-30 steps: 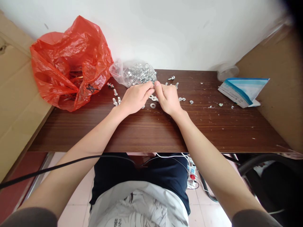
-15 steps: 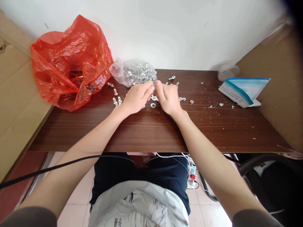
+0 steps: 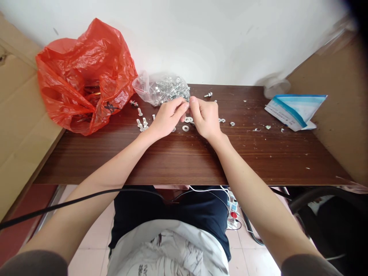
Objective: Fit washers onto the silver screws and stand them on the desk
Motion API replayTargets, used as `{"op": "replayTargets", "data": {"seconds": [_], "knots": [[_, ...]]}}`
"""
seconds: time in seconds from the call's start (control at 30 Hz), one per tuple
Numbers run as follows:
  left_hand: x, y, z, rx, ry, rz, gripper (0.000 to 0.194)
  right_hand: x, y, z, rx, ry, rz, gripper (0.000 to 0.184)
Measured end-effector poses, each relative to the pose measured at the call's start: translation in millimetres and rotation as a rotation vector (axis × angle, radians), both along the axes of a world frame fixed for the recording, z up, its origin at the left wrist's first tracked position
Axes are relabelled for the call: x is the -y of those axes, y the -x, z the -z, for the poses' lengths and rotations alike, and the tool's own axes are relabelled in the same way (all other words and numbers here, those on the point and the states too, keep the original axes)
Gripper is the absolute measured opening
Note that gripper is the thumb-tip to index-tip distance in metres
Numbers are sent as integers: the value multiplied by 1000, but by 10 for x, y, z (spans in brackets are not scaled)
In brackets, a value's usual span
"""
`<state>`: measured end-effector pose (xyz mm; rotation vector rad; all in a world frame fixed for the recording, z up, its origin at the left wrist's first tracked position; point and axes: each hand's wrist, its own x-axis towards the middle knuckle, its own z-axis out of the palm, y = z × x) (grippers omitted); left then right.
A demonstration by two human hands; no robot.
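Observation:
My left hand (image 3: 170, 117) and my right hand (image 3: 206, 116) meet fingertip to fingertip above the dark wooden table (image 3: 175, 161). Both are closed in a pinch, and whatever lies between the fingers is hidden. Beneath and between them are flat metal washers (image 3: 185, 128). Several nuts (image 3: 232, 124) lie just right of my right hand. Left of my left hand, small bolts (image 3: 140, 125) stand and lie in a loose group. A clear plastic bag (image 3: 166, 89) full of metal fasteners sits behind my left hand. One bolt with a nut or washer on it (image 3: 208, 94) lies beyond my right hand.
A large red plastic bag (image 3: 86, 76) stands at the back left. On the right are a blue and white packet (image 3: 293, 111) and a clear round container (image 3: 276, 88). Small white scraps (image 3: 268, 127) lie on the tabletop. A black cable (image 3: 86, 195) crosses below the table edge.
My hands stay together in nearly the same place. My right hand has turned slightly, and its fingers now cover small parts that showed behind it.

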<state>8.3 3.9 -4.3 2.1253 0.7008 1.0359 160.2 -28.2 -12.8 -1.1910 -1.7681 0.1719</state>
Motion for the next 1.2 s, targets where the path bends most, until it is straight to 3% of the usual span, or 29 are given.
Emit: {"op": "replayTargets", "data": {"seconds": [0.3, 0.53, 0.67, 0.87, 1.2], "knots": [[-102, 33, 48, 66, -49, -112, 11, -28, -16, 11, -15, 34, 53, 50], [-172, 69, 69, 103, -127, -244, 28, -76, -62, 52, 36, 96, 42, 47], [-206, 88, 73, 134, -77, -283, 38, -113, -78, 109, 179, 80, -5, 39], [-184, 86, 21, 228, 73, -268, 39, -112, -50, 167, 342, 114, -167, 35], [-190, 74, 40, 218, 77, -286, 43, -150, -69, 193, 319, 159, -206, 14]]}}
